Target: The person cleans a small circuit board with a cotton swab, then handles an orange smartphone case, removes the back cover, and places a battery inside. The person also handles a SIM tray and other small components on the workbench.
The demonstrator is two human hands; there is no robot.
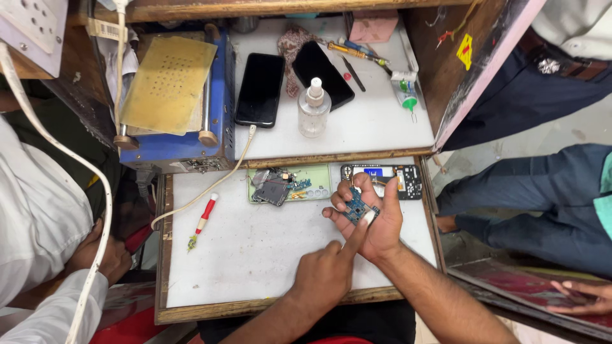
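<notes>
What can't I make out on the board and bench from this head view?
- Circuit board in the right hand: its parts are too small; the fingers cover its edges.
- Spot under the left hand fingertip: hidden.
- Opened phone: partly behind the right hand.
- Green tray: its parts are a jumble, too small.
- White cable: cut off at the bottom edge.
</notes>
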